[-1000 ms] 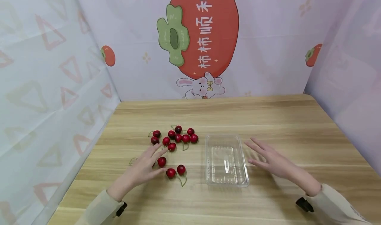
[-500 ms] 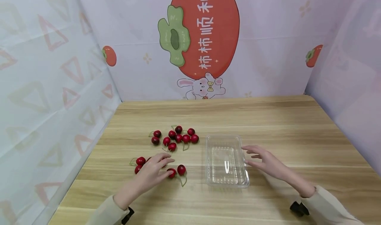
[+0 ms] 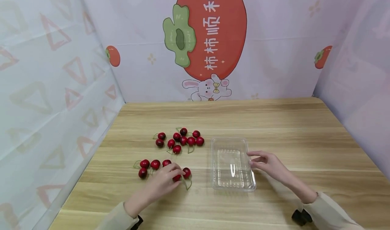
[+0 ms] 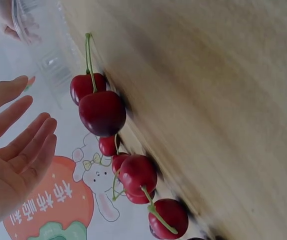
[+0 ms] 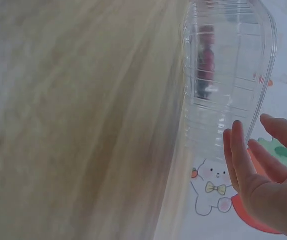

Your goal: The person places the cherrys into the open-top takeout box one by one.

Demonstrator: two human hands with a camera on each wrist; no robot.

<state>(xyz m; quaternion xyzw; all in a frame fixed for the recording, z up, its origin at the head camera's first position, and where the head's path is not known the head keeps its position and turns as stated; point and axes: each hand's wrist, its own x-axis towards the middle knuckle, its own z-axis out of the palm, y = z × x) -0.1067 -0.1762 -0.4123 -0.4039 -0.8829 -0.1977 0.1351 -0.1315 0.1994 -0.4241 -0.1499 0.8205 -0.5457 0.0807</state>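
Note:
In the head view my left hand (image 3: 163,181) hovers over a pair of cherries (image 3: 187,173) on a joined green stem, partly covering one. The left wrist view shows this cherry pair (image 4: 102,114) apart from the loosely bent fingers (image 4: 33,142), which hold nothing. My right hand (image 3: 269,164) is at the right side of a clear plastic box (image 3: 252,186). In the right wrist view its fingers (image 5: 241,155) lie against or very near the box wall, with the thumb (image 5: 278,127) by the rim; firm contact cannot be told.
More red cherries (image 3: 155,164) lie left of my left hand, and a larger cluster of cherries (image 3: 183,140) sits farther back. All rest on a wooden table (image 3: 289,121). Printed cloth (image 3: 274,54) walls it at the back and sides.
My left hand has moved right and nearer the cherry pair, uncovering cherries to its left. My right hand has moved left to the side of the plastic box. The box has stayed put.

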